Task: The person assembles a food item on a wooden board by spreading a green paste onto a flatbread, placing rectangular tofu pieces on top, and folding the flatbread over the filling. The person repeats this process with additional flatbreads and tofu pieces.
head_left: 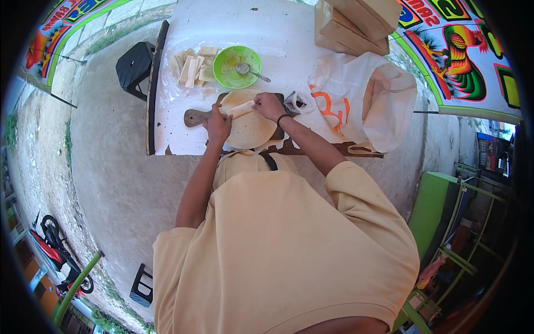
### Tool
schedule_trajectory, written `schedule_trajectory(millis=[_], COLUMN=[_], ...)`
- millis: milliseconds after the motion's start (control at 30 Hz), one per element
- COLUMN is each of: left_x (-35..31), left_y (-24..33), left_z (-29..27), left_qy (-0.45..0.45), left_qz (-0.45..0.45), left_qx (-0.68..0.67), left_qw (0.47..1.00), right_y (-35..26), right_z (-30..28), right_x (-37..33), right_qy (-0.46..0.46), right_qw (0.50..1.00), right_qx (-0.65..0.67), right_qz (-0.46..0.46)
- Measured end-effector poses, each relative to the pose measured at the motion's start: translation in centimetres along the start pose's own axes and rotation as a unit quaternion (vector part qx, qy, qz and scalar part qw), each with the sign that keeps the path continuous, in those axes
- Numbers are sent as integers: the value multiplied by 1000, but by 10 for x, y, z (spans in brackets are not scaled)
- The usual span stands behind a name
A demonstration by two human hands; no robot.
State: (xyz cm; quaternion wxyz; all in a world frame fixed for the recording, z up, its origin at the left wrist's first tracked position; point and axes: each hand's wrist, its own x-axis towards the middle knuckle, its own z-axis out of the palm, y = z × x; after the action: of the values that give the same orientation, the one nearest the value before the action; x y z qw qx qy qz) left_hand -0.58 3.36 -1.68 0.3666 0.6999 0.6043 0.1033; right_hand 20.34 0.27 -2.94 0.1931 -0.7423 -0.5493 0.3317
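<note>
A round, pale wrapper sheet (250,132) lies on a wooden cutting board (196,117) whose handle points left. Near the middle of the sheet, a slim rolled piece of the same pale colour (240,109) lies at a slant. My left hand (218,126) grips its left end between thumb and fingers. At the other end my right hand (268,107), with a dark band on the wrist, pinches it. Just beyond stands a green bowl (223,82) with a yellowish smear inside and a metal spoon (245,69). Several pale finished rolls (192,69) are piled on clear plastic left of the bowl.
A white plastic bag (384,83) with orange print stands at the table's right, below brown cardboard boxes (350,28). A small clear bag with dark contents (300,104) lies beside the board. A black stool (135,65) is off the left edge. Colourful banners hang at both far sides.
</note>
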Motion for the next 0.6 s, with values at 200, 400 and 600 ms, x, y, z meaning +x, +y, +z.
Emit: schedule_trajectory(millis=[200, 400, 600], left_x=[2, -5, -10], left_y=[6, 3, -3], left_z=[-1, -5, 1], left_qy=[-2, 68, 106], left_qz=[-22, 208, 309], left_qx=[9, 210, 244], left_qw=[1000, 953, 913], right_y=[-11, -35, -29], right_z=[-1, -4, 38], right_x=[0, -26, -55], right_qy=[20, 35, 35], right_qw=[1000, 983, 923], right_qx=[3, -155, -293], right_qz=[16, -96, -245])
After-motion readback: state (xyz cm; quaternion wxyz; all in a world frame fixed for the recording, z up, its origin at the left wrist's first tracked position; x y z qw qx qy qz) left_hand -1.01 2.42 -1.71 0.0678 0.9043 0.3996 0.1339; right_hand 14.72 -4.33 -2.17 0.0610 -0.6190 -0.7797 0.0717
